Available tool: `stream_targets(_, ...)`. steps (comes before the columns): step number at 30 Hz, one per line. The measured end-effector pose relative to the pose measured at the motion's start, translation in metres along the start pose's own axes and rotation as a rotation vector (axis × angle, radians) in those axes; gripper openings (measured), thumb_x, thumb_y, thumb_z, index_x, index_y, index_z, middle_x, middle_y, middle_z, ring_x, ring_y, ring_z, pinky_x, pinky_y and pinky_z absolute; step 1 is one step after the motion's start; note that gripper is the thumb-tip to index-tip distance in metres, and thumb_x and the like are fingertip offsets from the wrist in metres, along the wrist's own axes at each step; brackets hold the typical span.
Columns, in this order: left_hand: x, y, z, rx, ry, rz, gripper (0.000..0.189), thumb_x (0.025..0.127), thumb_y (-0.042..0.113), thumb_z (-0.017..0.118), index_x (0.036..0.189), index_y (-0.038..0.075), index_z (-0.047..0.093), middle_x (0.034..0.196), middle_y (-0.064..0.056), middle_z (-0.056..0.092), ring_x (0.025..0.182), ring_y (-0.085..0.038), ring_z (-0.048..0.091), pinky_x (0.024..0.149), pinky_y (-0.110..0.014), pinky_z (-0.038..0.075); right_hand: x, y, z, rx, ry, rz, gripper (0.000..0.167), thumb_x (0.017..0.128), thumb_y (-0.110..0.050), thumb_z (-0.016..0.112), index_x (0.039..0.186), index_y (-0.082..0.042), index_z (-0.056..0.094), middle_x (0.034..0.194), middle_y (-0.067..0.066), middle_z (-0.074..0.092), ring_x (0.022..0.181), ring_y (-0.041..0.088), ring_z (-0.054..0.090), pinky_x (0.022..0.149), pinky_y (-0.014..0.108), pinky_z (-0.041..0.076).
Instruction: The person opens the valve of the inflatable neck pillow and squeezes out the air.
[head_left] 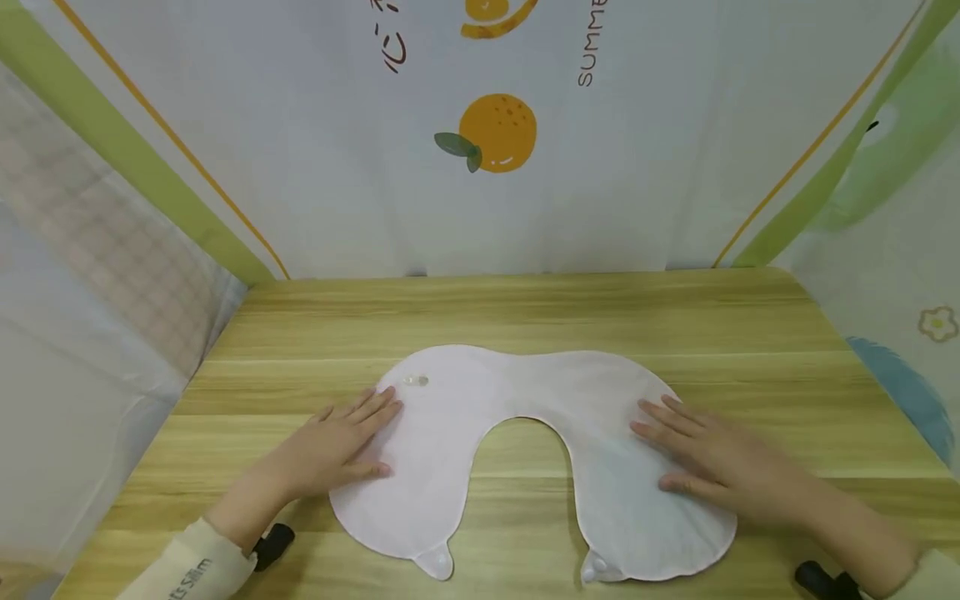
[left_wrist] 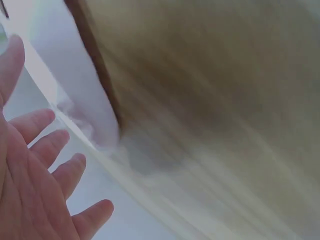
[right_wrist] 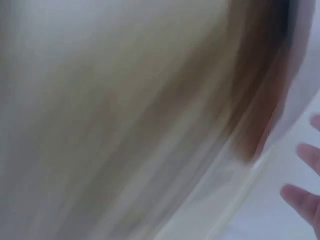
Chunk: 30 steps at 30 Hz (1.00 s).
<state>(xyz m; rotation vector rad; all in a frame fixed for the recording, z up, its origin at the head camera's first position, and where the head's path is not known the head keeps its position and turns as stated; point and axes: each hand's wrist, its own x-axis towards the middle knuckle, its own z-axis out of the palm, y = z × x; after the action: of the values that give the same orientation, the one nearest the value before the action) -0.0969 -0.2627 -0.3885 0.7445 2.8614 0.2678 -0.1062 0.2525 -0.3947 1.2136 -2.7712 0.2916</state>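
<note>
A flat, pale U-shaped neck pillow [head_left: 517, 383] lies on the wooden table, its opening towards the person. Near its upper left edge is a small clear valve [head_left: 416, 380], and a small tab sits at the tip of each arm. My left hand [head_left: 337, 446] rests its spread fingers on the pillow's left side. Over the right side lies my right hand [head_left: 720, 458], fingers extended, slightly blurred. The left wrist view shows the left palm [left_wrist: 30, 190] with fingers apart beside the pillow's edge [left_wrist: 85, 80]. Only some right fingertips [right_wrist: 302, 200] appear in the blurred right wrist view.
The wood-grain table [head_left: 525, 312] meets a white curtain [head_left: 337, 167] printed with oranges at its back edge. More patterned cloth hangs at the left and right sides. Dark wrist devices [head_left: 273, 546] show below both forearms.
</note>
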Motion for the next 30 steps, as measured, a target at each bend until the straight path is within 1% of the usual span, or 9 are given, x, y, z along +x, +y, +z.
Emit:
stream_targets(3,0.000,0.008,0.002,-0.008,-0.037,0.036,0.092,0.085,0.064,0.064,0.155,0.013,0.035,0.163,-0.013,0.029,0.149,-0.042,0.028,0.103,-0.076,0.033,0.002,-0.010,0.004,-0.038,0.030,-0.110,0.072,0.084,-0.056,0.070,0.147,-0.029,0.049,0.150,-0.003,0.052,0.135,0.025,0.052,0.096,0.042,0.051)
stream_targets(5,-0.001,0.012,0.004,-0.014,-0.056,0.049,0.098,0.081,0.068,0.065,0.155,0.013,0.034,0.163,-0.013,0.028,0.149,-0.042,0.028,0.103,-0.076,0.033,0.001,-0.014,0.005,-0.042,0.023,-0.139,0.077,0.082,-0.061,0.069,0.148,-0.027,0.048,0.149,-0.004,0.053,0.132,0.024,0.054,0.089,0.043,0.055)
stream_targets(8,-0.002,0.014,0.006,-0.015,-0.071,0.049,0.103,0.078,0.073,0.064,0.156,0.014,0.032,0.164,-0.012,0.026,0.150,-0.041,0.027,0.104,-0.075,0.033,-0.002,-0.018,0.003,-0.020,-0.002,-0.126,0.083,0.080,-0.065,0.068,0.150,-0.026,0.045,0.150,-0.005,0.051,0.133,0.024,0.052,0.087,0.045,0.056)
stream_targets(14,-0.005,0.015,0.009,-0.006,-0.063,0.032,0.105,0.077,0.076,0.062,0.157,0.016,0.030,0.165,-0.010,0.024,0.151,-0.039,0.025,0.104,-0.075,0.033,-0.002,-0.021,0.004,-0.058,0.018,-0.150,0.086,0.078,-0.065,0.069,0.150,-0.025,0.045,0.149,-0.004,0.052,0.130,0.026,0.054,0.087,0.044,0.055)
stream_targets(16,-0.005,0.015,0.009,-0.002,-0.058,0.029,0.105,0.077,0.076,0.062,0.157,0.016,0.030,0.165,-0.010,0.024,0.151,-0.039,0.026,0.104,-0.075,0.033,-0.001,-0.021,0.004,-0.073,0.025,-0.160,0.087,0.078,-0.066,0.068,0.151,-0.025,0.044,0.150,-0.004,0.052,0.129,0.026,0.054,0.096,0.033,0.050)
stream_targets(18,-0.004,0.015,0.009,0.003,-0.054,0.028,0.105,0.077,0.075,0.063,0.157,0.015,0.030,0.165,-0.010,0.025,0.150,-0.039,0.026,0.103,-0.075,0.033,0.001,-0.022,0.005,-0.080,0.034,-0.172,0.087,0.078,-0.065,0.068,0.151,-0.025,0.044,0.149,-0.004,0.052,0.129,0.026,0.055,0.106,0.022,0.038)
stream_targets(21,-0.004,0.015,0.009,0.005,-0.048,0.021,0.106,0.076,0.075,0.065,0.157,0.015,0.031,0.165,-0.010,0.026,0.150,-0.039,0.026,0.104,-0.075,0.033,0.002,-0.022,0.005,-0.093,0.036,-0.185,0.086,0.078,-0.065,0.069,0.151,-0.026,0.044,0.149,-0.003,0.053,0.128,0.028,0.056,0.108,0.020,0.031)
stream_targets(25,-0.004,0.015,0.009,-0.003,-0.049,0.013,0.106,0.076,0.074,0.066,0.157,0.016,0.032,0.165,-0.010,0.025,0.151,-0.039,0.026,0.103,-0.076,0.032,0.004,-0.022,0.004,-0.104,0.029,-0.199,0.086,0.077,-0.063,0.070,0.150,-0.024,0.045,0.147,-0.001,0.055,0.126,0.029,0.057,0.094,0.038,0.048)
stream_targets(30,-0.002,0.014,0.009,-0.014,-0.050,0.013,0.105,0.076,0.074,0.066,0.157,0.016,0.032,0.165,-0.011,0.025,0.150,-0.039,0.026,0.103,-0.076,0.033,0.007,-0.021,0.003,-0.087,0.013,-0.196,0.085,0.077,-0.063,0.070,0.149,-0.023,0.047,0.146,0.000,0.056,0.124,0.031,0.059,0.088,0.048,0.054)
